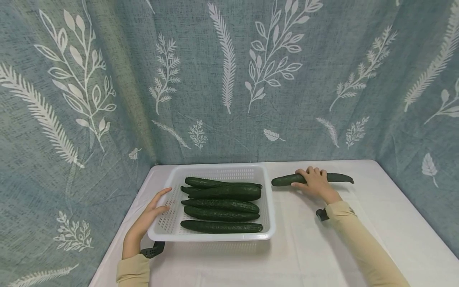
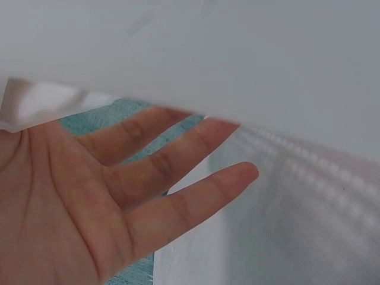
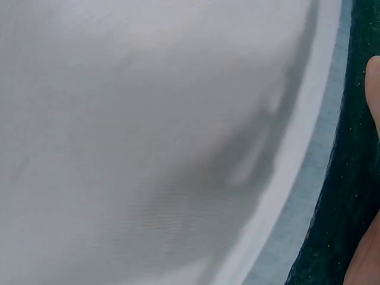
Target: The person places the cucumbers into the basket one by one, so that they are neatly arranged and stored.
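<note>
A white perforated tray (image 1: 270, 207) holds several dark green cucumbers (image 1: 222, 193) lying side by side. My left hand (image 1: 166, 199) is open, its straight fingers resting against the tray's left rim. In the left wrist view the left hand's palm and spread fingers (image 2: 178, 178) lie against the tray wall (image 2: 297, 196). To the right of the tray a single cucumber (image 1: 283, 180) lies on the table. My right hand (image 1: 312, 177) grips that cucumber from above around its middle. In the right wrist view the cucumber (image 3: 350, 178) fills the right edge, with a fingertip (image 3: 374, 77) on it.
A white cloth covers the table (image 1: 305, 247), seen close up in the right wrist view (image 3: 148, 119). Blue-green curtains with white leaf prints (image 1: 229, 79) close in the back and both sides. Black wrist mounts (image 1: 153, 251) (image 1: 321, 214) sit at each sleeve.
</note>
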Demonstrator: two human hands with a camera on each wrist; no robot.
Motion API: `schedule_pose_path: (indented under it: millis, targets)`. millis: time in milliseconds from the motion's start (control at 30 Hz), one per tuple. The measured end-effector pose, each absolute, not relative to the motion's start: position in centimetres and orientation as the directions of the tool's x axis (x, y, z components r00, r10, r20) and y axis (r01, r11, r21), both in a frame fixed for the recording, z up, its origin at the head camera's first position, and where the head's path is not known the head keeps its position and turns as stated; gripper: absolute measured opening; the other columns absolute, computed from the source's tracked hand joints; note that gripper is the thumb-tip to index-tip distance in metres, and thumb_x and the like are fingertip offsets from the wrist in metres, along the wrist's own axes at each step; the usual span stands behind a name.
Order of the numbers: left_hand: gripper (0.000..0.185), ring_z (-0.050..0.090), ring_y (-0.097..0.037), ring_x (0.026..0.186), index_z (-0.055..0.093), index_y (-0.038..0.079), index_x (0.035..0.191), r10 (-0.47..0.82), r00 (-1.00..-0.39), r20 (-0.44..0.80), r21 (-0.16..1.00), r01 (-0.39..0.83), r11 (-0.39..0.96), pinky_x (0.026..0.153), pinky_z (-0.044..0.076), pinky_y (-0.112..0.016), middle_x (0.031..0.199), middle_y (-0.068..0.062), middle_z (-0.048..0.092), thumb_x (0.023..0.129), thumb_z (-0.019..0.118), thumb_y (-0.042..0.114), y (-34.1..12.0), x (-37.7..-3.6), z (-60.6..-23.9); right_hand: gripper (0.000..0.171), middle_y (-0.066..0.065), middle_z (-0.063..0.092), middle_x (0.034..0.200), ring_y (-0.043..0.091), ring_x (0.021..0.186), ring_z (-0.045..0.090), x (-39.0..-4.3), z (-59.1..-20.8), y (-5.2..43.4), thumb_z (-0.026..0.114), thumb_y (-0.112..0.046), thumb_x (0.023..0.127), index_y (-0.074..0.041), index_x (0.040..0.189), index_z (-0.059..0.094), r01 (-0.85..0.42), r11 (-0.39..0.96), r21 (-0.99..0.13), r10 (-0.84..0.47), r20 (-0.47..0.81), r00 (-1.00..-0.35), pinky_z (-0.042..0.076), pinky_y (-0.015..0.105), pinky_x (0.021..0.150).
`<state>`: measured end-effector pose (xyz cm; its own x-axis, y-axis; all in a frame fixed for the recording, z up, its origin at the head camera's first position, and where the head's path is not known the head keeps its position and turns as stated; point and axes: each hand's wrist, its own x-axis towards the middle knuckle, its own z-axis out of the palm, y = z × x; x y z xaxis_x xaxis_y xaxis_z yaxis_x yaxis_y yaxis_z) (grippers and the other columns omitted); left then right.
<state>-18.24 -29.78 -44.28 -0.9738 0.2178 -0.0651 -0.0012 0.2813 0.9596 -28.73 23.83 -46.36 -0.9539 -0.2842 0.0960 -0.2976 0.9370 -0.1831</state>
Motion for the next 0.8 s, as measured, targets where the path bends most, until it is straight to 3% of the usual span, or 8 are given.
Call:
schedule_pose_path:
  millis: [800]
  targets:
    - [0.057, 0.036, -0.043, 0.113, 0.02, 0.022, 0.138, 0.211, -0.975, -0.065, 0.958, -0.002, 0.287, 0.073, 0.046, -0.039, 0.138, -0.021, 0.02, 0.087, 0.041, 0.007, -29.8, -18.2, -44.3, 0.062, 0.014, 0.042, 0.103, 0.034, 0.095, 0.036, -28.2, -43.3, 23.1, 0.041, -0.067, 0.076, -0.026, 0.124, 0.043, -0.287, 0.945, -0.156, -0.269, 0.131, -0.954, 0.02, 0.053, 0.078]
